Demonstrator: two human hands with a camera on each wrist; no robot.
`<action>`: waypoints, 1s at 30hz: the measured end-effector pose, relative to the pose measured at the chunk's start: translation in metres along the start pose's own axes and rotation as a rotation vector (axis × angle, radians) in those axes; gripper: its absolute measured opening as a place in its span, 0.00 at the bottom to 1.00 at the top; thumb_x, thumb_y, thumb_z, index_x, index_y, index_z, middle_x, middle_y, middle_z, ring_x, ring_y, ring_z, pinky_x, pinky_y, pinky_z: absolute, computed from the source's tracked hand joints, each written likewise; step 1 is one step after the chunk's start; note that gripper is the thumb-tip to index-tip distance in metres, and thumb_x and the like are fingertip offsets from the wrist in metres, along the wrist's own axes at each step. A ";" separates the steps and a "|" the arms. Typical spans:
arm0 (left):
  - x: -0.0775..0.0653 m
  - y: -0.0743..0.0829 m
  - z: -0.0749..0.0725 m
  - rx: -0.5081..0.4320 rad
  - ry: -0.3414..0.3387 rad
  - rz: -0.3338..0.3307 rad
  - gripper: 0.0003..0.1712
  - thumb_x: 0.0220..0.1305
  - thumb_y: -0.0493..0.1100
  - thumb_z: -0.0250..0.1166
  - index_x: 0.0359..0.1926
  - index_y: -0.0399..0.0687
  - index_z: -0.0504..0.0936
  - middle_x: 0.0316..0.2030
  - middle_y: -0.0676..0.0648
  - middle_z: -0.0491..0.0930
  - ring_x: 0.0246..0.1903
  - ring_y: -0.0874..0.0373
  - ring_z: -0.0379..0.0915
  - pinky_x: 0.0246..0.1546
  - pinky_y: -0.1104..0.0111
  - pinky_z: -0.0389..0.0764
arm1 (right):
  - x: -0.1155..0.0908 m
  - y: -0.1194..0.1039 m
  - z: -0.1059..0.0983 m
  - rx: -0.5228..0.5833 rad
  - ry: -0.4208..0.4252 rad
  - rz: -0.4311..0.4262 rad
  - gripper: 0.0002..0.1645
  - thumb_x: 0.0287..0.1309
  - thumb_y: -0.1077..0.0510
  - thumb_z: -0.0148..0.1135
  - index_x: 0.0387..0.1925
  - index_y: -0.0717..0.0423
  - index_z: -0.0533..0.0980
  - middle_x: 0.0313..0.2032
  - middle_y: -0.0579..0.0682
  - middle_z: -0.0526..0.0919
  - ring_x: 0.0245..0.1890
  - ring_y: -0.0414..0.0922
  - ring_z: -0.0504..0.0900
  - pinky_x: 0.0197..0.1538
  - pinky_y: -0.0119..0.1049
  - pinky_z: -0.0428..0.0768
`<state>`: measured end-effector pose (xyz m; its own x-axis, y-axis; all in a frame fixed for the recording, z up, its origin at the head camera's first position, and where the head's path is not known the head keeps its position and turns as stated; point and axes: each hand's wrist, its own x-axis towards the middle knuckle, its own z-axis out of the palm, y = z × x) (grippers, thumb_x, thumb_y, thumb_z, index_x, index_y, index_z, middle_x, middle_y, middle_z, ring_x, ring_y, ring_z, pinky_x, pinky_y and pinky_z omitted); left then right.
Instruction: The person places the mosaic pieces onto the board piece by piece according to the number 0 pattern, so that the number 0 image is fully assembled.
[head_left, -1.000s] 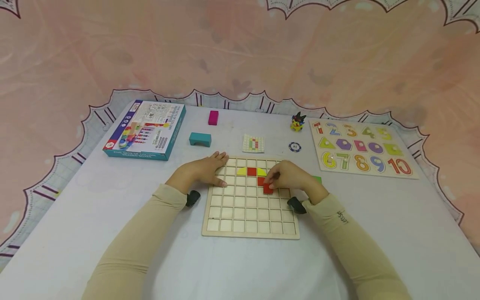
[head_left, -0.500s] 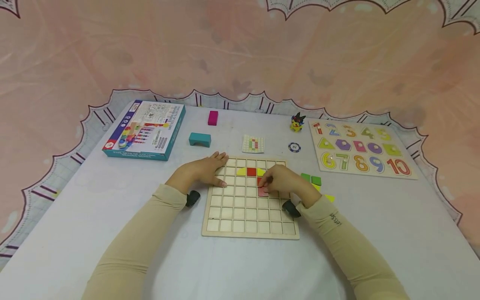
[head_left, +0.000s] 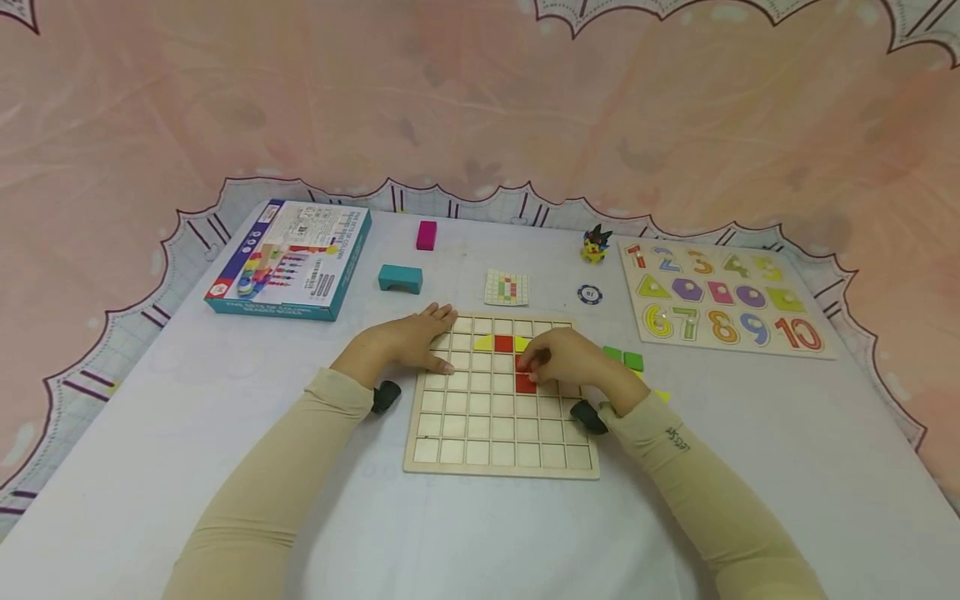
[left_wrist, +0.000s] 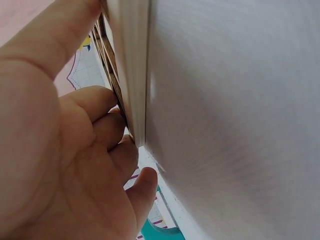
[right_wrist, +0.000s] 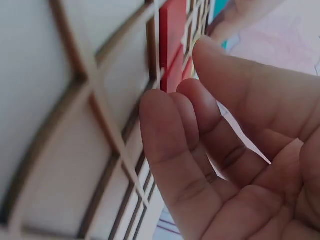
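Observation:
A wooden grid board (head_left: 461, 429) lies on the white table. My left hand (head_left: 412, 340) rests with fingers spread on its upper left edge; the left wrist view shows the thumb (left_wrist: 55, 35) and fingers against the rim. My right hand (head_left: 564, 360) is over the board's right half, fingertips at two red square tiles. The nearer red tile (head_left: 527, 384) lies flat in its cell; the farther one is partly covered by the fingers. In the right wrist view, thumb and fingers (right_wrist: 165, 125) are bent loosely with nothing visible between them. Another red tile (head_left: 503, 343) sits between yellow rounded tiles (head_left: 483, 343).
Green tiles (head_left: 632, 362) and a partly hidden yellow tile (head_left: 662, 396) lie right of the board. Behind it are a pattern card (head_left: 507, 287), a teal arch block (head_left: 401, 279), a magenta block (head_left: 427, 236), a chip (head_left: 590, 294), a figurine (head_left: 596, 243), a box (head_left: 292, 258) and a number puzzle (head_left: 723, 296).
The red tile, tilted in my right fingers a second ago, now lies flat in its cell. My right hand moved slightly left, exposing green and yellow tiles. The left hand stayed put.

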<state>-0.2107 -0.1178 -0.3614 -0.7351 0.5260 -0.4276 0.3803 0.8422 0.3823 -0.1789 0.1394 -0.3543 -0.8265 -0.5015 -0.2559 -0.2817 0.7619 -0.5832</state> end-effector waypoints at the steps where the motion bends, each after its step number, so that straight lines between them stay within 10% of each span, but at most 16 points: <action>1: 0.000 0.000 0.000 0.001 0.000 0.001 0.55 0.56 0.56 0.64 0.72 0.45 0.40 0.72 0.45 0.37 0.71 0.48 0.25 0.70 0.53 0.40 | -0.001 0.002 -0.002 0.005 0.009 -0.005 0.08 0.49 0.62 0.67 0.35 0.55 0.82 0.31 0.46 0.81 0.34 0.41 0.75 0.40 0.33 0.74; 30: 0.001 0.001 0.000 0.010 -0.003 -0.015 0.55 0.55 0.58 0.64 0.72 0.46 0.40 0.72 0.45 0.37 0.71 0.48 0.26 0.69 0.51 0.40 | -0.053 0.073 -0.047 0.074 0.069 0.180 0.15 0.51 0.63 0.63 0.43 0.64 0.80 0.40 0.56 0.82 0.38 0.46 0.76 0.44 0.37 0.75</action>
<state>-0.2111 -0.1166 -0.3614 -0.7391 0.5137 -0.4356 0.3747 0.8510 0.3679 -0.1787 0.2407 -0.3468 -0.8923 -0.3290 -0.3092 -0.0920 0.8030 -0.5889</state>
